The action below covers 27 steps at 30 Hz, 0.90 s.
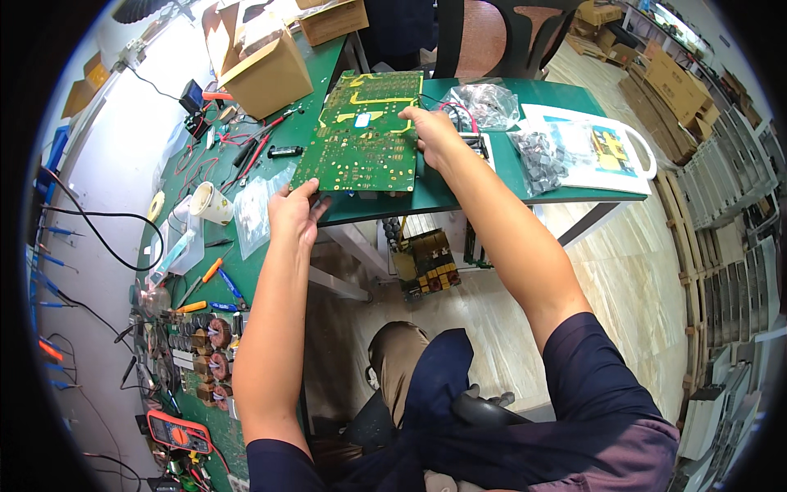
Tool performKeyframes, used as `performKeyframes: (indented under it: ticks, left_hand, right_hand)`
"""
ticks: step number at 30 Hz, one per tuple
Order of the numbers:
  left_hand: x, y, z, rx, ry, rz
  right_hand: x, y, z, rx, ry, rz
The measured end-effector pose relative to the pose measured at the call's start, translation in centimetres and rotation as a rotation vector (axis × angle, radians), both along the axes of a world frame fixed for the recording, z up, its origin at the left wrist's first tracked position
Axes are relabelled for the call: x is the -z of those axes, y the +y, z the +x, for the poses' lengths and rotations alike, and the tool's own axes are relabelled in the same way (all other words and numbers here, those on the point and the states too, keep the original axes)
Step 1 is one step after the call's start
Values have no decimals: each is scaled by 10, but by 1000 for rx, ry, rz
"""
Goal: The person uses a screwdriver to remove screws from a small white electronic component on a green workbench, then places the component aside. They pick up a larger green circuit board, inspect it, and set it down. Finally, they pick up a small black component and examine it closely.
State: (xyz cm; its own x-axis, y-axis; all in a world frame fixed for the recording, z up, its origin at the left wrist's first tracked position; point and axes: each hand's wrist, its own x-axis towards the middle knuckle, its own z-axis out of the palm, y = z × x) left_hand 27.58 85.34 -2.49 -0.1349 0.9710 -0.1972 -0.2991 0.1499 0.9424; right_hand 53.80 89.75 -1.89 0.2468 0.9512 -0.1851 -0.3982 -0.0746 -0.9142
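Circuit board (361,135), large and green with yellow tracks, lies flat on the green table (525,176), its near edge close to the table's front edge. Far left on the bench sit a red meter (175,432), copper coils (215,336), orange-handled screwdrivers (205,275), a paper cup (211,203) and a clear plastic bag (254,215). A cardboard box (266,74) stands behind them. The left hand (293,213) grips the board's near left corner, fingers curled over its edge. The right hand (434,135) presses on the board's right edge, fingers spread, holding it rather than clenched. To the right lie bags of small dark parts (541,160) and a printed sheet (602,152). Judging by both hands at opposite edges, the board is being lifted or turned; that calls for an even grip so it clears the table edge without flexing.
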Motion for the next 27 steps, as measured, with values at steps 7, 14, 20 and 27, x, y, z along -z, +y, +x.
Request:
performKeyframes:
  ticks: [7, 14, 20, 27]
  left_hand:
    - [-34, -14, 28, -68, 200, 373]
    - [-76, -54, 34, -102, 566, 680]
    - [-118, -135, 29, -108, 627, 801]
    - [-156, -263, 22, -152, 1085, 1130]
  right_hand:
    - [3, -10, -22, 141, -297, 10]
    - [11, -25, -39, 86, 136, 250]
    - [-8, -63, -87, -52, 368, 433]
    - [-42, -159, -127, -367, 598, 468]
